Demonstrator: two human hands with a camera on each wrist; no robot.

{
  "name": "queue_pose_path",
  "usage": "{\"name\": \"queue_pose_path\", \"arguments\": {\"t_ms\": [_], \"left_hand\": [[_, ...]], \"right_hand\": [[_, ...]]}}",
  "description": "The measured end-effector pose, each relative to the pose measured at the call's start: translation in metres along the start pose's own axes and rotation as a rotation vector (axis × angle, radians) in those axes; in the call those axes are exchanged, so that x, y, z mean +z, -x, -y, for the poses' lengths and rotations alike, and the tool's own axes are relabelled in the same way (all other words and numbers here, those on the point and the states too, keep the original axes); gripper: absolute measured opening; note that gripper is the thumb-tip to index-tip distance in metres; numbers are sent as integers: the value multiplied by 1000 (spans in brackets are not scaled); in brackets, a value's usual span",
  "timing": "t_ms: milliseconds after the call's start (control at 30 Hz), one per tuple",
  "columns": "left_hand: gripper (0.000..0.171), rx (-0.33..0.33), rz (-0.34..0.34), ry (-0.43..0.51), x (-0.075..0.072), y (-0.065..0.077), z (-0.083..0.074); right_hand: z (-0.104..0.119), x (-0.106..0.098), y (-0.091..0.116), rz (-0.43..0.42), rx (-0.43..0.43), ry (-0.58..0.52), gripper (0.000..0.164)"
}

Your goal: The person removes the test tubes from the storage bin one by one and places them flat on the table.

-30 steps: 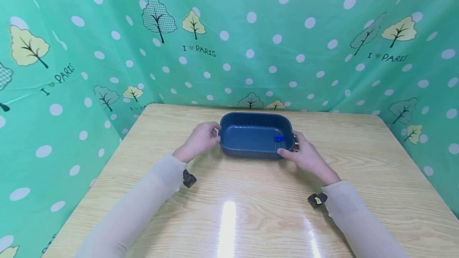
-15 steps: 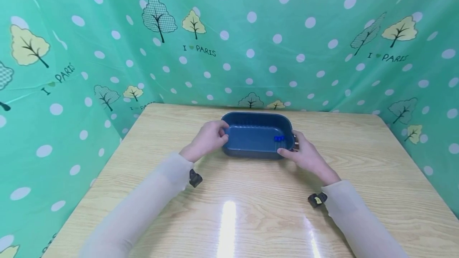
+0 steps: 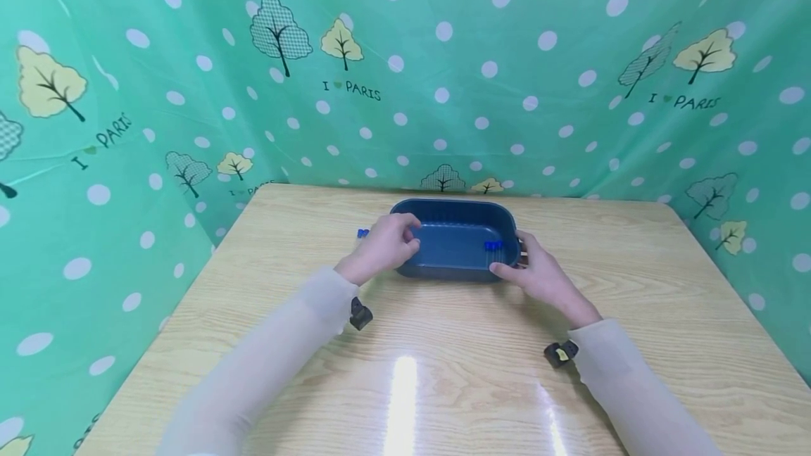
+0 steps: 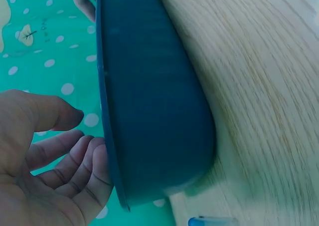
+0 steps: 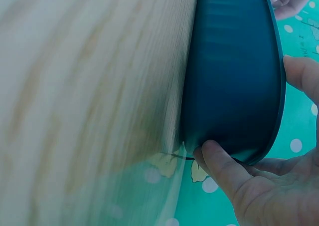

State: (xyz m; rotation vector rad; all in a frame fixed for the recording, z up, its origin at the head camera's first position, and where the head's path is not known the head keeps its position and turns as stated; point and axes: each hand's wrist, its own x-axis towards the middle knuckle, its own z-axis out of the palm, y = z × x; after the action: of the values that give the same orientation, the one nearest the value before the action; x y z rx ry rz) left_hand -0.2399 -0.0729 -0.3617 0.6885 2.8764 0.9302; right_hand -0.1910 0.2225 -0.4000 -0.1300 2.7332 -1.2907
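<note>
A dark blue oblong basin point(image 3: 450, 274) stands on the table. Inside it, near the right end, lie several slim clear sticks with blue ends point(image 3: 493, 245), too small to name surely. My right hand point(image 3: 538, 269) grips the basin's right end, thumb at the near rim and fingers round the outer side. My left hand point(image 3: 388, 241) hovers over the left end, fingers loosely bent; in the left wrist view, thumb and fingers stand apart with nothing between them. Left of that hand, more blue ends point(image 3: 362, 233) show on the table, and a blue-ended clear stick point(image 4: 212, 221) appears at the left wrist view's bottom edge.
The wooden table point(image 3: 456, 343) carries the basin towards its back edge. A green dotted curtain point(image 3: 443, 118) hangs behind and along the sides. Small black cameras point(image 3: 361, 314) sit on both wrists.
My left hand has moved right from the basin's left rim to over its inside. Blue ends have come into view behind it. The right hand has stayed on the basin.
</note>
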Motion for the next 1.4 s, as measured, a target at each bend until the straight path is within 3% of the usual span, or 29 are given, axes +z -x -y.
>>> {"name": "queue_pose_path", "arguments": {"t_ms": [300,833,1033,1400], "left_hand": [[33,4,30,-22,9,-6,-6],[34,8,78,24,25,-15,-22],[33,33,65,-2,35,-20,-25],[33,19,89,20,47,-31,-36]], "right_hand": [[-1,1,-1,-2,-1,1,92],[0,0,0,2,-4,14,96],[0,0,-1,6,3,13,93],[0,0,0,8,5,5,91]]}}
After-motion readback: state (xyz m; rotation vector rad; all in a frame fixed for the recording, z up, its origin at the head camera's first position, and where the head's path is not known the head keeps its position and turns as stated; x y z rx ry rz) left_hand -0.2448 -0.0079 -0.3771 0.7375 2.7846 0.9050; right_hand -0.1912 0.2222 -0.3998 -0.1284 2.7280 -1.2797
